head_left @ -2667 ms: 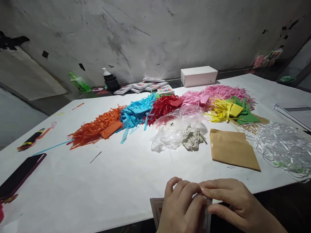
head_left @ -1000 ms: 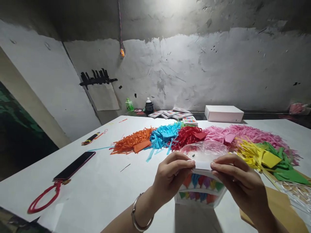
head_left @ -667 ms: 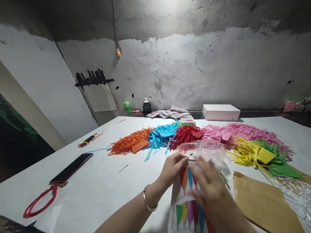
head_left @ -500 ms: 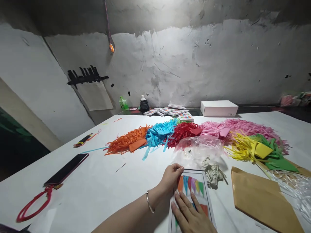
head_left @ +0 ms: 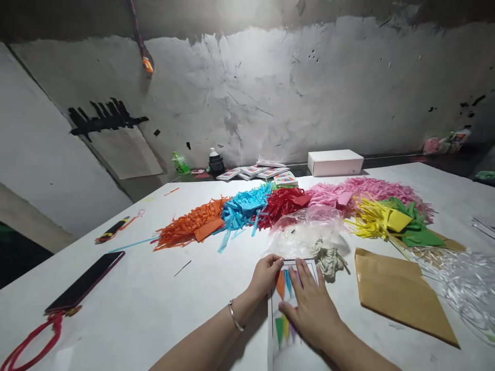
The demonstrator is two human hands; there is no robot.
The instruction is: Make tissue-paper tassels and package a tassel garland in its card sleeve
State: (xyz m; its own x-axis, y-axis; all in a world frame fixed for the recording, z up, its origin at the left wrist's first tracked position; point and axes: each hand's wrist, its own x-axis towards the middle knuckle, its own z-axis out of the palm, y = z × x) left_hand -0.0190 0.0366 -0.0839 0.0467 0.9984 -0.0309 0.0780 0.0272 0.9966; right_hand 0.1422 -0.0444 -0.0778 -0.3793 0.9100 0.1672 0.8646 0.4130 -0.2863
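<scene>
White card (head_left: 275,309) printed with small coloured flags lies flat on the table (head_left: 154,309), near its front edge, and both hands are on it. The right hand (head_left: 309,304) is laid on top of the card with its palm down and its fingers spread, pressing the card to the table; it pinches nothing. The left hand (head_left: 266,273) is at the far left corner of the card, its fingers curled and their tips touching the card's edge; I cannot tell if they really pinch the corner or only rest on it. On the left wrist there is a thin metal bracelet (head_left: 233,316). Just behind the card lies a crumpled grey cloth (head_left: 328,258), and behind it a clear plastic bag (head_left: 305,232). To the right of the card, a little apart, lies a brown paper envelope (head_left: 400,293), and further right a heap of clear plastic strips (head_left: 464,278). Across the middle of the table runs a row of shredded paper heaps: orange (head_left: 189,226), blue (head_left: 243,206), red (head_left: 280,203), pink (head_left: 359,190), yellow (head_left: 373,219) and green (head_left: 415,226). Near the wall stand a white box (head_left: 334,162) and a few small printed cards (head_left: 263,172). Far to the left lies a dark phone (head_left: 85,282) with a red cord (head_left: 31,340).
</scene>
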